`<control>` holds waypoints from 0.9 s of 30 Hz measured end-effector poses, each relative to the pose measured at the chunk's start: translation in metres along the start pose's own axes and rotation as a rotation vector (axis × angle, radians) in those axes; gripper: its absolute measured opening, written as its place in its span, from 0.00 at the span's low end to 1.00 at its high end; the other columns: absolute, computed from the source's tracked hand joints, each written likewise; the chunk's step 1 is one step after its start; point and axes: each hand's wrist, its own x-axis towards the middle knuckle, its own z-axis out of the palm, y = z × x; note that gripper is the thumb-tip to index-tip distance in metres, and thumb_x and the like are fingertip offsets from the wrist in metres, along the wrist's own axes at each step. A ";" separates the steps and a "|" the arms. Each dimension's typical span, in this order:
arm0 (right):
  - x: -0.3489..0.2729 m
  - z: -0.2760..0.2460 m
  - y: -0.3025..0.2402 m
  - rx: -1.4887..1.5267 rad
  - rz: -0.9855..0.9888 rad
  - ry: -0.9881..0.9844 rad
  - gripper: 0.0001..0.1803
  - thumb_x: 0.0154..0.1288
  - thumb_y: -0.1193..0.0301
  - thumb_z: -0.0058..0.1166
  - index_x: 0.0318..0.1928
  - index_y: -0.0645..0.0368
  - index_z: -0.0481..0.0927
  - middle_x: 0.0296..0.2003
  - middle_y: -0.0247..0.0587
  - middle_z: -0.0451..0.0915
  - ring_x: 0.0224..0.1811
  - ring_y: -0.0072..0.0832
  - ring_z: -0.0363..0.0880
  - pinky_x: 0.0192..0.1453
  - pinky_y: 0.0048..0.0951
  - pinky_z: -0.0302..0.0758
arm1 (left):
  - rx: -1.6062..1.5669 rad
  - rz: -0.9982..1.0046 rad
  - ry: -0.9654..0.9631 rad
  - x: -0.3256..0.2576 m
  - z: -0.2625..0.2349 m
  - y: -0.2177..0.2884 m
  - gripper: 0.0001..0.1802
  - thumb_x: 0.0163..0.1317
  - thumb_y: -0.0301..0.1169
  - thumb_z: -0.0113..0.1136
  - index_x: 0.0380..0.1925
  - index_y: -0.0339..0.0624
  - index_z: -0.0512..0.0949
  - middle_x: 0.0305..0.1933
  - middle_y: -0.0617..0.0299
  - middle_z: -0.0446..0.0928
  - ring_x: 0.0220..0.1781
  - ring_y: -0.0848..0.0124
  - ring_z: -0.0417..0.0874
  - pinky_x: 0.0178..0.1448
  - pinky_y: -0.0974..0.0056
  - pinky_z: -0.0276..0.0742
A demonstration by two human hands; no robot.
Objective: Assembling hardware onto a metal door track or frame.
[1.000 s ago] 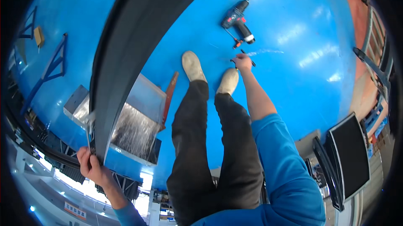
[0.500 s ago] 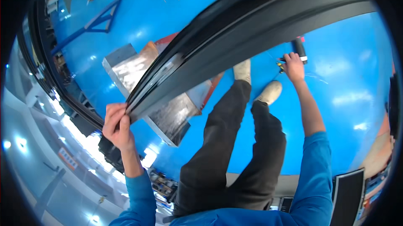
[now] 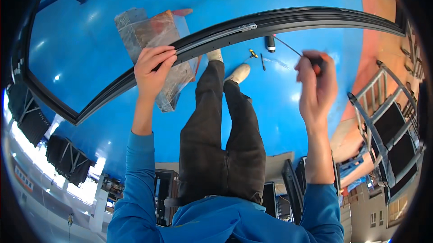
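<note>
Head view, near to far. Right hand (image 3: pixel 315 83) is raised, grip closed around a screwdriver (image 3: pixel 300 55): dark handle in the fist, thin shaft slanting up-left, tip close to the long black frame bar (image 3: pixel 288 20) that arcs across the picture. Left hand (image 3: pixel 153 65) is closed on the same frame bar further left, fingers curled over its top edge, steadying it. Bar is held up between both hands, above the legs and light shoes (image 3: pixel 239 72).

Doing it well, as a judgement: keep the left hold firm so the bar cannot twist, line the shaft square to the fastener before turning, push along the shaft so the tip does not slip. Exact screw spot is too small to tell. A silver strip (image 3: pixel 225 33) runs along the bar's groove near its middle.

Further off on the blue floor (image 3: pixel 279 107): small yellow-handled tool (image 3: pixel 253 53), loose bit (image 3: pixel 263 61), dark drill part (image 3: pixel 269 43). Wrapped silvery box (image 3: pixel 149 33) lies behind the left hand.
</note>
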 end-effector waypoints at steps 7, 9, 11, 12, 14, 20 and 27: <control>0.017 0.019 -0.024 -0.402 -0.053 -0.058 0.06 0.76 0.76 0.58 0.49 0.64 0.79 0.29 0.34 0.78 0.28 0.24 0.69 0.34 0.27 0.71 | -0.109 -0.057 0.012 0.001 0.003 0.002 0.10 0.57 0.21 0.77 0.40 0.41 0.93 0.48 0.65 0.91 0.43 0.70 0.81 0.51 0.67 0.78; 0.017 0.021 -0.028 -0.401 -0.078 -0.054 0.05 0.76 0.76 0.58 0.48 0.63 0.79 0.28 0.34 0.78 0.27 0.24 0.69 0.33 0.27 0.71 | -0.128 -0.069 0.019 0.001 0.001 0.002 0.10 0.57 0.21 0.77 0.40 0.42 0.93 0.48 0.66 0.91 0.43 0.70 0.81 0.50 0.67 0.77; 0.017 0.022 -0.029 -0.399 -0.099 -0.052 0.05 0.76 0.76 0.58 0.47 0.63 0.79 0.27 0.34 0.77 0.26 0.24 0.68 0.32 0.27 0.70 | -0.148 -0.083 0.022 -0.001 0.001 0.001 0.10 0.57 0.21 0.77 0.40 0.42 0.93 0.48 0.66 0.91 0.43 0.70 0.81 0.50 0.67 0.77; 0.018 0.022 -0.030 -0.407 -0.098 -0.057 0.05 0.76 0.76 0.58 0.47 0.63 0.79 0.27 0.34 0.77 0.26 0.24 0.68 0.32 0.27 0.70 | -0.154 -0.089 0.024 0.000 0.002 0.001 0.10 0.57 0.21 0.77 0.40 0.42 0.93 0.48 0.66 0.91 0.43 0.70 0.81 0.50 0.67 0.77; 0.022 0.024 -0.034 -0.436 -0.125 -0.065 0.05 0.76 0.75 0.58 0.47 0.63 0.79 0.26 0.34 0.77 0.25 0.24 0.68 0.31 0.28 0.70 | -0.142 -0.068 0.026 0.000 0.002 -0.001 0.10 0.58 0.22 0.77 0.40 0.42 0.93 0.47 0.66 0.92 0.43 0.71 0.81 0.50 0.67 0.77; 0.034 0.026 -0.039 -0.460 -0.156 -0.113 0.05 0.76 0.73 0.58 0.44 0.62 0.79 0.24 0.33 0.76 0.23 0.24 0.67 0.29 0.28 0.69 | -0.138 -0.041 0.038 0.001 0.003 -0.004 0.09 0.59 0.23 0.77 0.40 0.42 0.93 0.47 0.67 0.92 0.44 0.71 0.81 0.51 0.67 0.78; 0.037 0.023 -0.026 -0.440 -0.196 -0.111 0.07 0.78 0.70 0.57 0.49 0.60 0.83 0.28 0.31 0.77 0.28 0.21 0.68 0.33 0.24 0.66 | -0.144 -0.040 0.048 0.001 0.004 -0.002 0.08 0.61 0.25 0.76 0.41 0.42 0.93 0.46 0.67 0.92 0.45 0.71 0.82 0.53 0.68 0.78</control>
